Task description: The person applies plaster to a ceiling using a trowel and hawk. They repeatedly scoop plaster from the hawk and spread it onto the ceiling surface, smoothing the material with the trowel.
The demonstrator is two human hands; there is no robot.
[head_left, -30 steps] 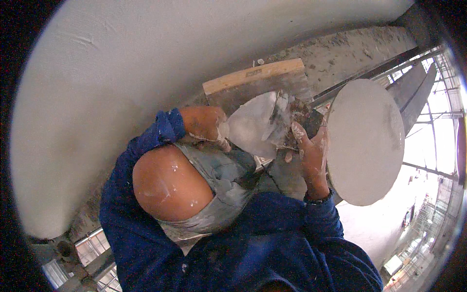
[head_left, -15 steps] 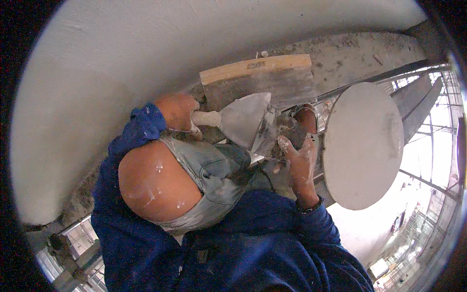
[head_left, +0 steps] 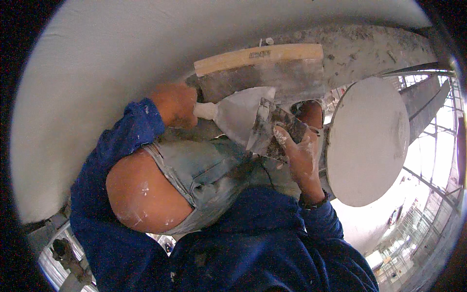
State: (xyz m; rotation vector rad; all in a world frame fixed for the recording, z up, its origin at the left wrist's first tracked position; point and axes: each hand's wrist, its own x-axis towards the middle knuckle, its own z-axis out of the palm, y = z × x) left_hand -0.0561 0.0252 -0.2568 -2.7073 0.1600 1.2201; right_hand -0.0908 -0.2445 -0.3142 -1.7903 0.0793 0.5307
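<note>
My left hand is closed around the pale handle of a putty knife, whose broad blade points right and is coated in whitish paste. In my right hand I grip a flat, rectangular scraper plate, smeared dark and grey, with my thumb on its face. The plate's left edge overlaps the putty knife's blade, and the two appear to touch. Just beyond both tools lies a wide scraper with a light wooden edge, held by neither hand.
A smooth pale wall curves along the left and far side. At its foot runs a rough ledge with crumbs of debris. A round pale disc stands on the right, beside planks. My bent knee is below my left hand.
The scraper plate in my right hand has turned and moved left over the putty knife's blade, showing more of its face. My left hand has shifted slightly left with the knife.
</note>
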